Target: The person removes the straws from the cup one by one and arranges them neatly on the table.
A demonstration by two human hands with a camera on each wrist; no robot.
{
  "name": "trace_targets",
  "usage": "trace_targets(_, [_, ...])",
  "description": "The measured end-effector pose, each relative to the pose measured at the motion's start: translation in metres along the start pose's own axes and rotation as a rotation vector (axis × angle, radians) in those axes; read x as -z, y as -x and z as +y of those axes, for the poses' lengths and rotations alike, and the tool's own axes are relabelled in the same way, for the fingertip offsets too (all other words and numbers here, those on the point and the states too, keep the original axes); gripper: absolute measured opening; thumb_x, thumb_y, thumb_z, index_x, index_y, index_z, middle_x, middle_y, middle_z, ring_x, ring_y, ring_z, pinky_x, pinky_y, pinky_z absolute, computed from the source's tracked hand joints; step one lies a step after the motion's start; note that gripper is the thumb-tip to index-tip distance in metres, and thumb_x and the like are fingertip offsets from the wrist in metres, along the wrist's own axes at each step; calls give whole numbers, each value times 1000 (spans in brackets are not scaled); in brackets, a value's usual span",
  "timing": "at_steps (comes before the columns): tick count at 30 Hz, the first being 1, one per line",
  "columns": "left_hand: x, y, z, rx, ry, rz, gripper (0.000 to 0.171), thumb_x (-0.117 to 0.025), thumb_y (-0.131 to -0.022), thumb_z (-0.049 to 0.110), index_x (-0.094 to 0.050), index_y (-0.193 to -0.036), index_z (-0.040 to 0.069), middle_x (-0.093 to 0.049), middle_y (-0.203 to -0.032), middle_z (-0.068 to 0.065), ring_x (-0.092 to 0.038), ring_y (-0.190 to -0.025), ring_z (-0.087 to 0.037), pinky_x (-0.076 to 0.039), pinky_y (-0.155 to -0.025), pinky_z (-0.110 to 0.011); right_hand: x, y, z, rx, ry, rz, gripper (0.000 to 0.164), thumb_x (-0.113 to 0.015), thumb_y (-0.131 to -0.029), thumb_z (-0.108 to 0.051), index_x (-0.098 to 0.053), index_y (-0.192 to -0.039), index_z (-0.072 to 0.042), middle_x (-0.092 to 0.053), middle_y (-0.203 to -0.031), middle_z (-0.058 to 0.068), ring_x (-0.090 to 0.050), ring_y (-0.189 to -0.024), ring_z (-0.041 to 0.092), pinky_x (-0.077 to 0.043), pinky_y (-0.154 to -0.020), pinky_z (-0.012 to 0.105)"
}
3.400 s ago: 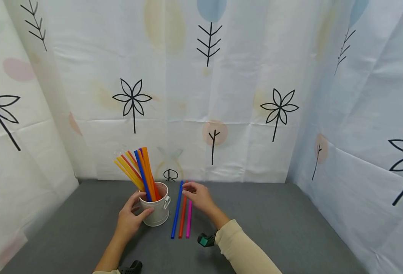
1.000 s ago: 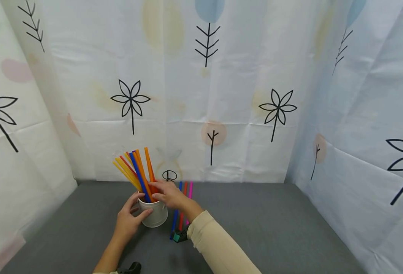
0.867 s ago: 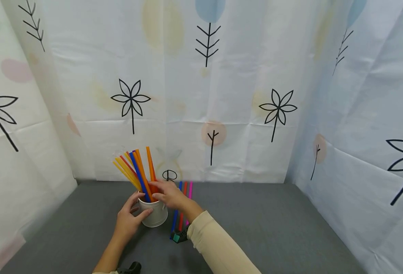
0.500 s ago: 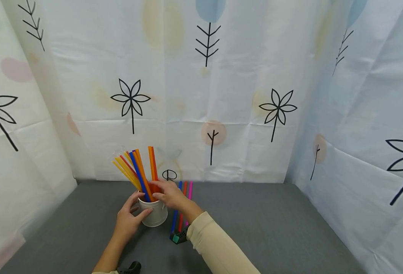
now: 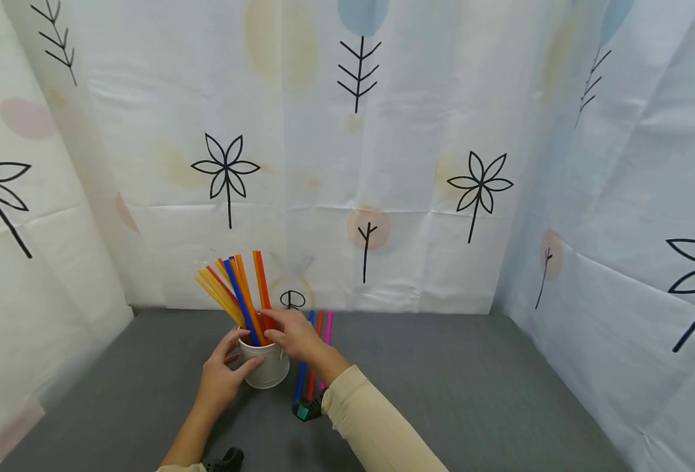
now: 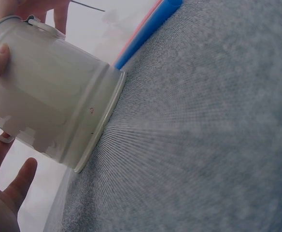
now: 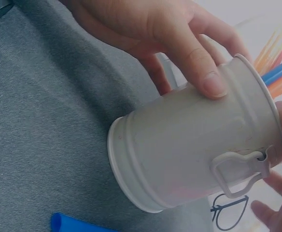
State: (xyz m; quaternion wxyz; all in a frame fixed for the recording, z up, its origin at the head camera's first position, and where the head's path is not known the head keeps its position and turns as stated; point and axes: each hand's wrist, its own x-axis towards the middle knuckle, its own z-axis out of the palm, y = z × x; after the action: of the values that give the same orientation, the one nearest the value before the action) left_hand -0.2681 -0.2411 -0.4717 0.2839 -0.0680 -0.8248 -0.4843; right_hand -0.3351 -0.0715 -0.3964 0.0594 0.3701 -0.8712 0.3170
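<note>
Bunched straws [image 5: 240, 296] already standing in white bucket [image 5: 267, 371], left hand [image 5: 220, 379] gripping it, right hand [image 5: 294, 333] at rim, grasp unclear; blue straw [image 5: 301, 381], red straw [image 5: 312, 381], pink straw [image 5: 328, 326] still outside on grey table [image 5: 442, 387].

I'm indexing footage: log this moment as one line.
left hand: holds white pail; right hand: at pail's straws, grip unclear; beside pail: three loose straws

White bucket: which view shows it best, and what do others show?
The right wrist view: the white bucket shows large, base to rim, handle included. The head view shows it small, partly behind the left hand; the left wrist view crops it.
</note>
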Motion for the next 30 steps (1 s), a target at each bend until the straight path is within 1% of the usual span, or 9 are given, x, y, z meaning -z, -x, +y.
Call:
trace_targets(5, [0,-3,-3,-6,3,6,53,-80,-82,19,-55,-128,9,-42,-146,-23,-51,-120,-44,-45,-93,-60,-4,1,0,-28,0,58,40,-59,-98,-21,-56,-138,-20,-51,-143,-3,-46,-130,22,-37,-109,40])
trace_targets(11, [0,-1,-3,-8,6,9,52,-79,-83,17,-55,-128,8,-42,-145,-24,-51,-120,-45,-45,-92,-60,-10,6,-2,10,9,205,37,-66,-94,-19,-63,-131,-17,-57,-136,0,-53,-122,20,-43,-103,35])
trace_targets(15, [-1,0,-2,-9,7,2,52,-79,-83,18,-54,-128,8,-42,-145,-24,-50,-120,-46,-45,-92,-61,-14,13,-4,12,39,349,35,-71,-91,-20,-66,-125,-18,-61,-131,-1,-57,-113,19,-46,-98,32])
trace_targets(18, [-2,-1,-1,-12,8,-1,52,-79,-84,19,-54,-129,8,-42,-146,-24,-51,-120,-45,-45,-92,-61,-17,16,-5,55,36,518,30,-74,-87,-16,-71,-117,-17,-65,-124,1,-60,-110,19,-49,-94,32])
trace_targets(20, [-2,-2,-1,-13,11,1,52,-79,-83,18,-54,-128,8,-42,-146,-24,-51,-120,-44,-45,-93,-61,-18,17,-4,104,-13,641,26,-76,-85,-10,-73,-110,-13,-68,-118,4,-63,-104,19,-53,-87,29])
trace_targets(23, [-1,-2,-1,-16,17,7,52,-80,-82,17,-55,-128,8,-42,-145,-24,-51,-120,-44,-45,-92,-61,-18,16,-3,173,-151,790,23,-75,-82,2,-74,-103,-7,-70,-110,8,-67,-91,18,-56,-77,24])
trace_targets(25, [-1,-3,0,-16,20,7,52,-80,-82,17,-55,-127,7,-42,-145,-25,-51,-120,-45,-45,-92,-61,-16,15,-2,194,-240,845,22,-73,-81,6,-74,-101,-5,-70,-107,9,-67,-83,17,-56,-71,20])
trace_targets(27, [-1,-3,0,-9,19,8,52,-80,-82,17,-55,-127,7,-42,-145,-25,-51,-120,-46,-45,-92,-61,-12,15,-2,189,-299,877,22,-72,-82,7,-73,-101,-5,-70,-106,8,-68,-79,15,-56,-71,20])
trace_targets(30, [-1,-2,0,11,15,0,52,-79,-83,20,-55,-127,8,-42,-145,-25,-50,-121,-46,-45,-93,-60,-8,17,-4,163,-335,912,22,-72,-83,5,-74,-101,-7,-70,-104,7,-68,-76,15,-57,-69,22])
